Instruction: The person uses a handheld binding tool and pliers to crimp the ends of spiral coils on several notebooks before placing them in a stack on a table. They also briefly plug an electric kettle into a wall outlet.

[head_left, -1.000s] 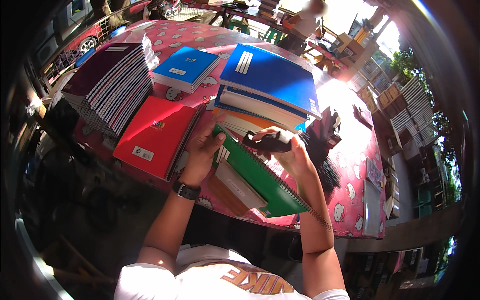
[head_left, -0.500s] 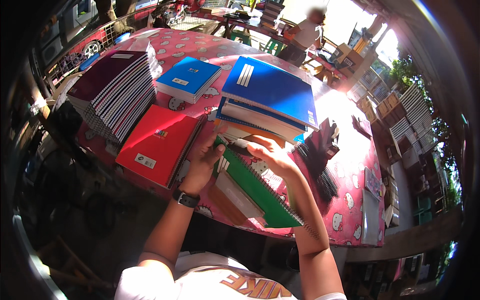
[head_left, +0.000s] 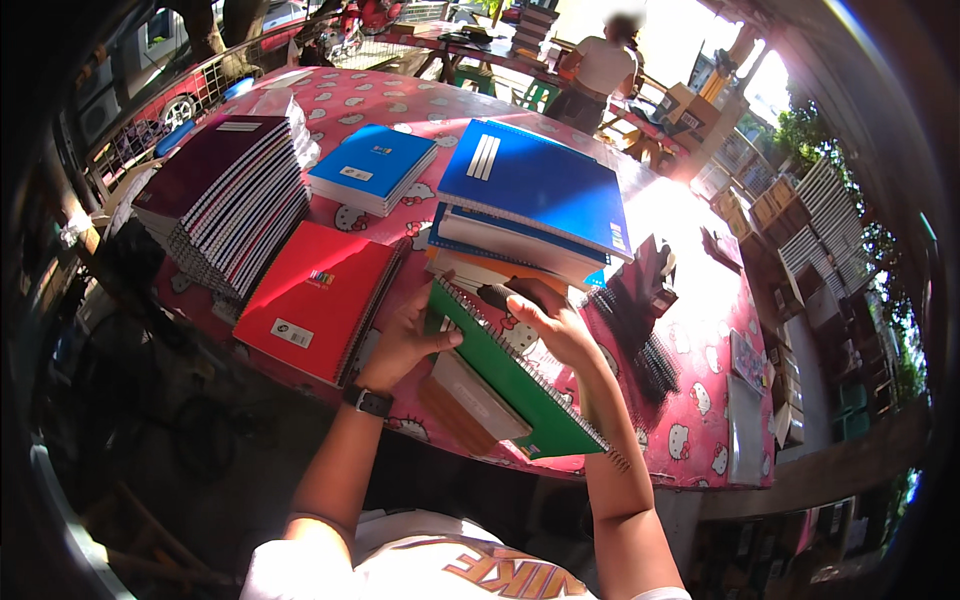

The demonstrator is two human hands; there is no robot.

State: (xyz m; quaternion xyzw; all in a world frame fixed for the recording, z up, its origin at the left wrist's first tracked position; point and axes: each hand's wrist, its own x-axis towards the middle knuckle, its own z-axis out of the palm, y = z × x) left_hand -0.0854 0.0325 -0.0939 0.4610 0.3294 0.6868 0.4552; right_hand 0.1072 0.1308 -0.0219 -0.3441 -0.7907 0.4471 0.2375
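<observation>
A green spiral-bound notebook [head_left: 505, 375] is held tilted in front of me, with its wire coil along the upper right edge and the coil's end sticking out past the lower corner. My left hand [head_left: 405, 340] grips the notebook's upper left end, thumb on the cover. Close to the top of the coil, my right hand [head_left: 550, 325] is closed round a small dark object [head_left: 495, 296] whose kind I cannot make out. Partly behind the notebook is a wooden block [head_left: 455, 415] with a pale top. A red spiral notebook [head_left: 315, 300] lies left of my left hand.
Beyond my hands stands a stack of blue notebooks [head_left: 535, 185], with a smaller blue stack [head_left: 370, 165] beside it. A tall dark-covered notebook stack [head_left: 225, 190] is at the left. Black coils [head_left: 640, 340] lie right on the pink patterned tablecloth [head_left: 700, 400]. A person [head_left: 600, 70] stands farther back.
My left thumb has shifted down and right across the green cover. My right hand stays near the coil's top, its dark object slightly farther right. The view has shifted a little.
</observation>
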